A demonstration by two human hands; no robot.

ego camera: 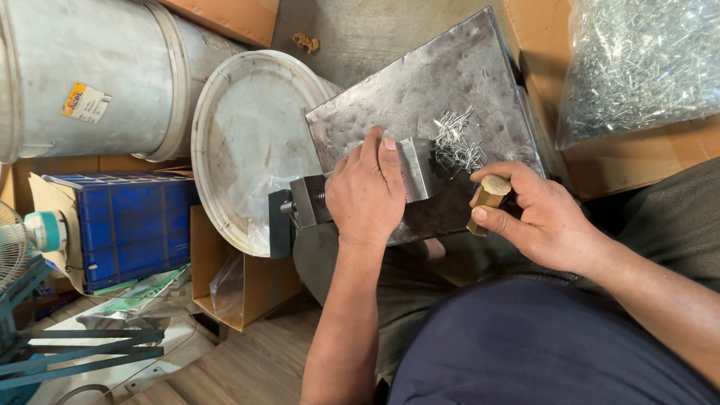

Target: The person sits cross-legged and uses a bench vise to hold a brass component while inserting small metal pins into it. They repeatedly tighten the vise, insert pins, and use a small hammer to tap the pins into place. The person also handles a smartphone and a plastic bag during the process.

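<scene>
My left hand (365, 191) lies palm-down over a small metal vise-like block (415, 169) that sits on a dented grey metal plate (442, 82). Its fingers curl over the block's top. A heap of small silver pins (456, 142) lies on the plate just right of the block. My right hand (541, 216) grips a short wooden handle (489, 196) upright, close to the pins and the plate's near edge. What is at the lower end of the handle is hidden.
A white bucket (247, 142) lined with plastic stands left of the plate, with a larger drum (90, 75) behind it. A blue crate (131, 225) and cardboard boxes (240, 289) sit lower left. A clear bag of pins (641, 64) rests in a box upper right.
</scene>
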